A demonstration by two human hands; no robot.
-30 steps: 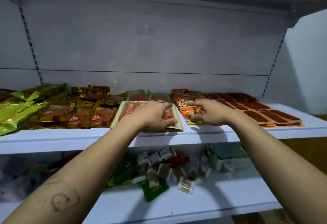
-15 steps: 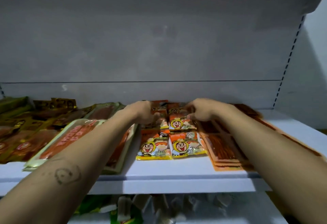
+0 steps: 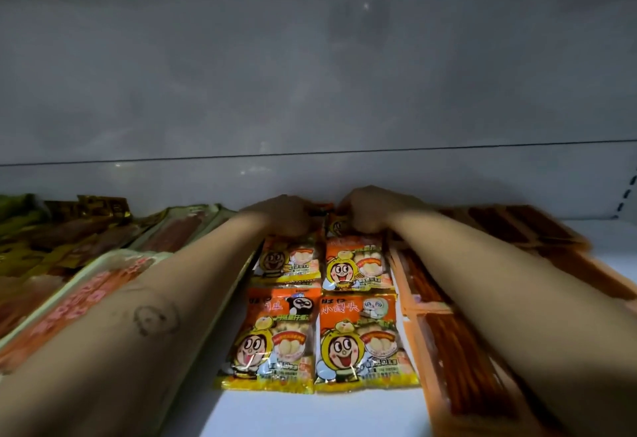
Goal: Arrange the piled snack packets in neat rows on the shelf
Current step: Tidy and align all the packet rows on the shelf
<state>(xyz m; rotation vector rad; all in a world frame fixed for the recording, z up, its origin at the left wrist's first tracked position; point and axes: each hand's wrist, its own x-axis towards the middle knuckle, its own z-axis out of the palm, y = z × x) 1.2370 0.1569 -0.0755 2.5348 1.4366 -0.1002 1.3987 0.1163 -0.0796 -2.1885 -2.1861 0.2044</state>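
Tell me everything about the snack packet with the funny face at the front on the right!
The shiny orange and yellow plastic snack packet lies flat, face up, at the front of the white shelf. It shows a big-eyed cartoon face in a yellow hood, pale round snacks and red writing. Its left edge meets a matching packet; a third packet lies just behind.

hands (image 3: 282,216) 2 | cartoon packets (image 3: 358,343) 4 whole, more part-hidden behind | shelf (image 3: 310,414) 1
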